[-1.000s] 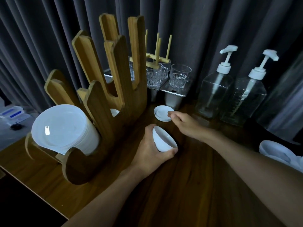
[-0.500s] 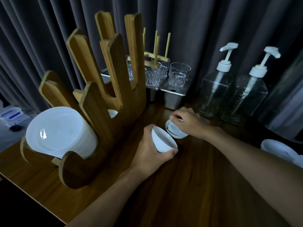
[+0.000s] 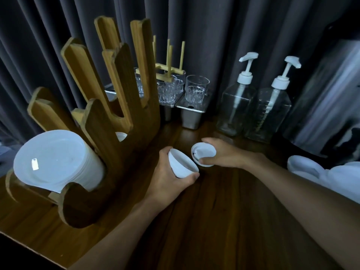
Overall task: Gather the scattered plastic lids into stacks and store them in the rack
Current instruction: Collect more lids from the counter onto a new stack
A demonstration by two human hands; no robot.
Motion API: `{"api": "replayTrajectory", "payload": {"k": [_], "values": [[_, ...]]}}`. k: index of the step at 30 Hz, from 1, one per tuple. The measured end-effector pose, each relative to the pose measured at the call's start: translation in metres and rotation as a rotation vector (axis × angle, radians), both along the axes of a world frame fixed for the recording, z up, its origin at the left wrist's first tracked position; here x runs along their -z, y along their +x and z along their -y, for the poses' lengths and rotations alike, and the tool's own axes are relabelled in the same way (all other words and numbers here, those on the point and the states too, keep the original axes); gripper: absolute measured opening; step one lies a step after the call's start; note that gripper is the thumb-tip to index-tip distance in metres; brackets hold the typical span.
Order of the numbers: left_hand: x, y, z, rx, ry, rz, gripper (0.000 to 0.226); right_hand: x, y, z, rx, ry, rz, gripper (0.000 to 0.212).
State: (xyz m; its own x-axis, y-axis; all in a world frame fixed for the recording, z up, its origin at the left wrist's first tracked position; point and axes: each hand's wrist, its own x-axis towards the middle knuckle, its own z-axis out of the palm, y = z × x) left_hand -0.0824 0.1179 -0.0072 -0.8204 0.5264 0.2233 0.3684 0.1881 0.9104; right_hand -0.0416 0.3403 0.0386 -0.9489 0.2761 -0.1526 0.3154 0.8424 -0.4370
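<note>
The small lid stack in the left hand is white, as is the single lid in the right hand. Left of the grip, a honey-brown wooden rack carries large white lids. Beneath it lies a dark brown, wood-grained tabletop. Beyond are ribbed clear glasses and a dark grey curtain.

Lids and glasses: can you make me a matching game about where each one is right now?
1. small lid stack
2. single lid
3. big lid stack
4. glasses

A. on the metal containers
B. in the left hand
C. in the wooden rack
D. in the right hand

Pairs: 1-B, 2-D, 3-C, 4-A.
</note>
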Motion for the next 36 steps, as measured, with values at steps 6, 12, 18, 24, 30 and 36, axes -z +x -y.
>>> {"api": "replayTrajectory", "payload": {"k": [6,12,18,24,30,36], "values": [[-0.002,0.002,-0.001,0.029,0.009,0.002,0.097,0.001,0.037,0.007,0.026,-0.051,0.062,0.106],[-0.003,0.008,-0.001,0.061,0.040,0.015,0.095,0.006,0.059,0.018,0.085,-0.102,0.022,0.114],[-0.002,0.019,0.013,0.104,0.080,0.041,0.088,0.005,0.077,0.032,0.151,0.028,-0.005,0.104],[-0.013,0.061,0.016,0.282,0.017,-0.052,0.086,-0.013,0.143,0.045,0.215,-0.260,-0.225,0.098],[-0.017,0.136,-0.011,0.508,0.115,-0.079,0.086,-0.020,0.217,0.069,0.189,-0.328,-0.291,0.091],[-0.016,0.190,-0.029,0.582,0.190,-0.100,0.085,-0.021,0.282,0.071,0.149,-0.330,-0.259,0.093]]}}
